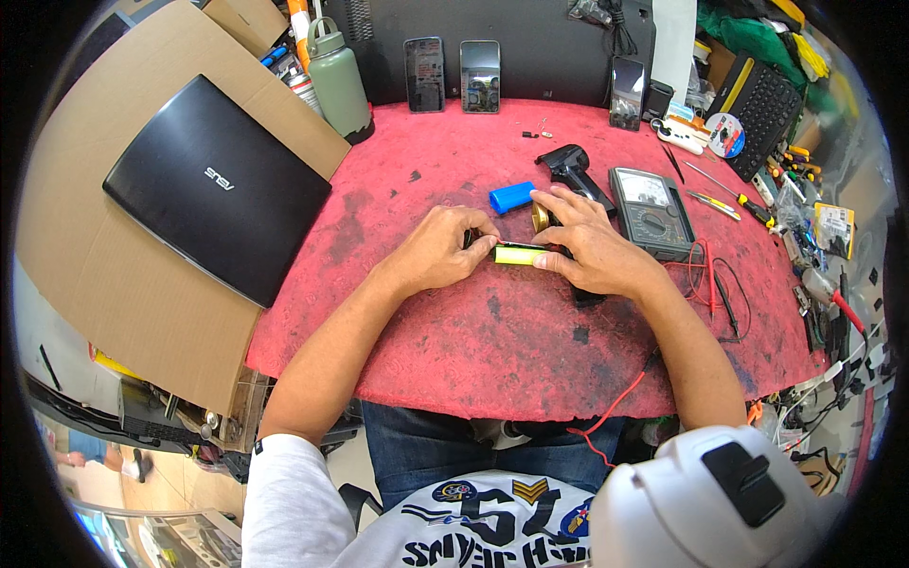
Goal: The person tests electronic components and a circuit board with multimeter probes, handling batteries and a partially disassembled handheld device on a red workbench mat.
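In the middle of the red mat (454, 350), a yellow-green battery cell (517, 256) with a dark strip along its top edge lies between my hands. My right hand (598, 244) grips its right end, thumb on the front and fingers arched over the top. At the left end, my left hand (443, 248) has thumb and index finger pinched together; a thin reddish line shows there, too small to name. Partly behind my right fingers sits a brass-coloured round part (541, 218). Just beyond is a blue block (512, 197), like a wrapped battery pack.
A black pistol-shaped tool (571, 168) and an analog multimeter (653, 214) with red and black leads (712, 284) lie right. Left, a closed black laptop (218, 189) rests on cardboard (71, 237). A green bottle (338, 85) and phones (480, 78) stand at the back; screwdrivers (755, 210) lie far right.
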A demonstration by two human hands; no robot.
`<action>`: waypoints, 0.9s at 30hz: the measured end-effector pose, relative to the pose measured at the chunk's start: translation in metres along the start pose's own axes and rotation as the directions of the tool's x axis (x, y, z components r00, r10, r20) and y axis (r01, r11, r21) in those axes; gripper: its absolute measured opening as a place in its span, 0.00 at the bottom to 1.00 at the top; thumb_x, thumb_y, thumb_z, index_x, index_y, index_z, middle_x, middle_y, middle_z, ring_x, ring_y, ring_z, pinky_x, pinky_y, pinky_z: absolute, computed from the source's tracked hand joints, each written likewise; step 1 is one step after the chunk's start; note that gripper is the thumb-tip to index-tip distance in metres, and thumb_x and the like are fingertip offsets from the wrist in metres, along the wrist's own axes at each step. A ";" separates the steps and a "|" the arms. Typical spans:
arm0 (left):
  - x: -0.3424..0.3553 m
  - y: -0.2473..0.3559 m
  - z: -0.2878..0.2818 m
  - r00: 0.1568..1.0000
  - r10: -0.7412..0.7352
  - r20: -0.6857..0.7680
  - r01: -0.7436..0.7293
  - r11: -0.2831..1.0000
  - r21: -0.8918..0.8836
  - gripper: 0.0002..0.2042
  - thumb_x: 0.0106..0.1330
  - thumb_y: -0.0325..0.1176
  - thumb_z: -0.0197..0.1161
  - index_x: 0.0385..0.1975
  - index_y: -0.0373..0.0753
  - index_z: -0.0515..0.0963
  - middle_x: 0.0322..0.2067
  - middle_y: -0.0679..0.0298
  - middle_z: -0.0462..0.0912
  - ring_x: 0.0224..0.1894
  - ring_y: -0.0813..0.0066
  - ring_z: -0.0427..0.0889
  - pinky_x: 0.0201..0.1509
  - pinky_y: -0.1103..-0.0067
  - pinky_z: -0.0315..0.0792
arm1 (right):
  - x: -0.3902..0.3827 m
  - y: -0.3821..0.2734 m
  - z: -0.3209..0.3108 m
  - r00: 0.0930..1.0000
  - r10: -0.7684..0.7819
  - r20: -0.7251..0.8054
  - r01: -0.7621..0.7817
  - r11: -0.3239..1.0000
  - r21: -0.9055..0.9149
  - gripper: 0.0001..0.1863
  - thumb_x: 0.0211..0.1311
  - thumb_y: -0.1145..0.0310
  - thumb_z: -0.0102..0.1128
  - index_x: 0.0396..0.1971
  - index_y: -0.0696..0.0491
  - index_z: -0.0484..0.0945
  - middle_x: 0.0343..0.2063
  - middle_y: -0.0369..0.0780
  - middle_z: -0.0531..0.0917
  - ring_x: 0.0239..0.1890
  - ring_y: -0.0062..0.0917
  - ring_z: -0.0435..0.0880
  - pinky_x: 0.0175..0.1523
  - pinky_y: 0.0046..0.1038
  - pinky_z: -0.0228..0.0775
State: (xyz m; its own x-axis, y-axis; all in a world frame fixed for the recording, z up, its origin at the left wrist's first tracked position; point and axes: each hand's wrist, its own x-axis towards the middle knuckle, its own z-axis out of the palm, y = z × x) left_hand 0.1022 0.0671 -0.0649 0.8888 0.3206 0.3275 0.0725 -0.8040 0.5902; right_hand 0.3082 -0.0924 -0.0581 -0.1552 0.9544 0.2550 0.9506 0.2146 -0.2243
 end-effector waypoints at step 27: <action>0.000 0.001 0.004 0.994 0.089 -0.063 -0.086 0.995 0.044 0.07 0.63 0.28 0.64 0.35 0.32 0.83 0.29 0.52 0.84 0.30 0.60 0.80 0.36 0.68 0.73 | 0.000 0.000 0.000 0.998 0.053 0.037 -0.055 0.997 0.048 0.19 0.60 0.56 0.69 0.44 0.54 0.85 0.71 0.49 0.62 0.75 0.46 0.55 0.74 0.50 0.46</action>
State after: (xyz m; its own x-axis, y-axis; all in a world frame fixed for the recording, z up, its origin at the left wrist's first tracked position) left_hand 0.1040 0.0642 -0.0673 0.8616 0.2788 0.4243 0.0158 -0.8501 0.5264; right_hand 0.3080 -0.0923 -0.0580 -0.1144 0.9716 0.2073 0.9438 0.1714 -0.2825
